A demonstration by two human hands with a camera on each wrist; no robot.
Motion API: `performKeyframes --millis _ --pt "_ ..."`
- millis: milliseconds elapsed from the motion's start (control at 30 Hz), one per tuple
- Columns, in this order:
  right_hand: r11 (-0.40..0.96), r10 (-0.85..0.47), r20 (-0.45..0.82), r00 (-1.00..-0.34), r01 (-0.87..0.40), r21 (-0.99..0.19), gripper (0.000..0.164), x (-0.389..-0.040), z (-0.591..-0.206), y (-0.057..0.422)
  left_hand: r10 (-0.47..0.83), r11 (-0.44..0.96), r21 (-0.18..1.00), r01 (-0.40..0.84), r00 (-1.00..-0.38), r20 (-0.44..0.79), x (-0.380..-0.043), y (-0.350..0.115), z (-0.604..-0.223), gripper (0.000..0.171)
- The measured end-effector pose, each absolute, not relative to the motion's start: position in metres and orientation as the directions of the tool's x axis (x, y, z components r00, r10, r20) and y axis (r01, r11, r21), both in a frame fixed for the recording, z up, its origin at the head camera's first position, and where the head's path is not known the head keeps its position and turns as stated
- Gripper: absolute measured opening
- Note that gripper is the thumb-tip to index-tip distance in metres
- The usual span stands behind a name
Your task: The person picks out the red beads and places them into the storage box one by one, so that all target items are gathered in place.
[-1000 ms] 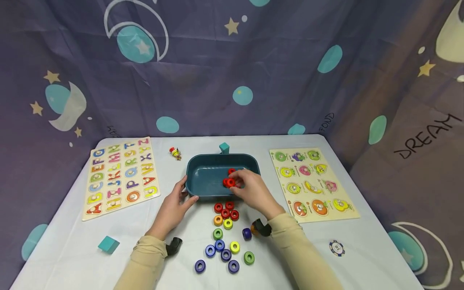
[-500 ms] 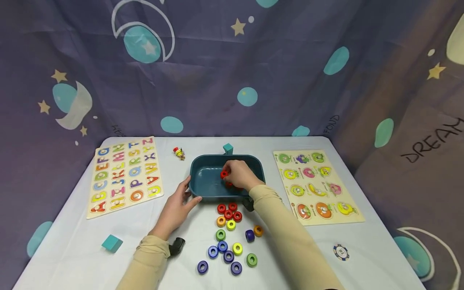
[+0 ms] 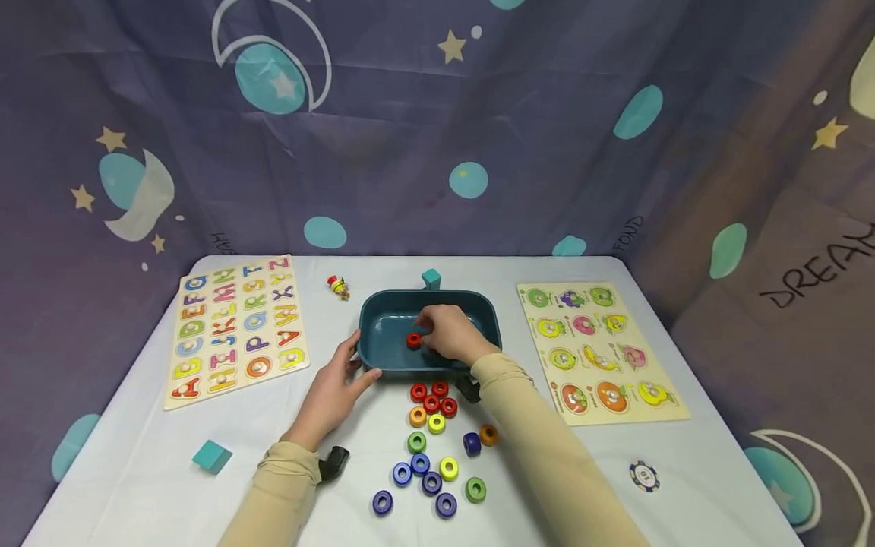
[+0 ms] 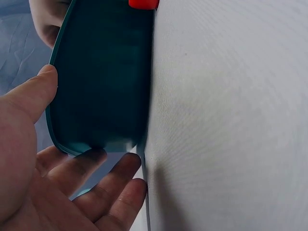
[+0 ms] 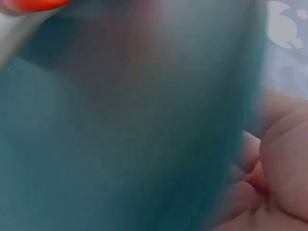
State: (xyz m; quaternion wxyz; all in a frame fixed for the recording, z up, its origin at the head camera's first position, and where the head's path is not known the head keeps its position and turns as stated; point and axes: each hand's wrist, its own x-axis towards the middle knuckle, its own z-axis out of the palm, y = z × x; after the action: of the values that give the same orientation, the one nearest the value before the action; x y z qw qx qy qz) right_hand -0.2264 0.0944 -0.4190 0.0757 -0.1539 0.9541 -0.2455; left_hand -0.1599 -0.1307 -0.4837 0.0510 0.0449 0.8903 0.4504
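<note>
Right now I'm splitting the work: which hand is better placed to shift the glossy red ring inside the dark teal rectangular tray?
Probably the right hand: it is in the tray, close beside the ring; the left hand holds the tray's left end.

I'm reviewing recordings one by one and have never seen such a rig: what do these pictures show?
There is no machine here; this is bare-handed work. The wide view is taken from the person's head, looking forward and down; the close ones from each wrist, the right one blurred. The left hand holds the dark teal tray; the right hand reaches inside, at a red ring, but whether it grips is unclear. On the white surface lie colored rings, an alphabet puzzle, a fruit puzzle and a poker chip.
</note>
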Motion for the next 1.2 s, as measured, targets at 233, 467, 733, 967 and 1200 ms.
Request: performKeyframes --millis 233,467,733,967,1200 --pt "0.732 -0.324 0.056 -0.944 -0.288 -0.617 0.027 -0.199 -0.394 0.099 0.114 0.591 0.807 0.016 -0.991 -0.064 -0.16 -0.136 -0.484 0.082" --pt "0.646 -0.418 0.116 -0.901 -0.385 -0.659 0.023 -0.15 -0.384 0.102 0.109 0.589 0.808 0.011 -0.992 -0.066 -0.159 -0.138 -0.484 0.082" --pt "0.775 -0.338 0.022 -0.941 -0.292 -0.561 0.017 -0.117 -0.429 0.127 0.11 0.577 0.817 0.015 -0.992 -0.06 -0.157 -0.135 -0.482 0.081" --pt "0.832 -0.313 0.03 -0.949 -0.289 -0.473 0.023 -0.116 -0.454 0.134 0.121 0.584 0.811 0.032 -0.991 -0.049 -0.158 -0.132 -0.481 0.082" --pt "0.83 -0.285 0.004 -0.958 -0.249 -0.499 0.028 -0.114 -0.467 0.135 0.124 0.58 0.814 0.032 -0.991 -0.05 -0.159 -0.13 -0.482 0.081"
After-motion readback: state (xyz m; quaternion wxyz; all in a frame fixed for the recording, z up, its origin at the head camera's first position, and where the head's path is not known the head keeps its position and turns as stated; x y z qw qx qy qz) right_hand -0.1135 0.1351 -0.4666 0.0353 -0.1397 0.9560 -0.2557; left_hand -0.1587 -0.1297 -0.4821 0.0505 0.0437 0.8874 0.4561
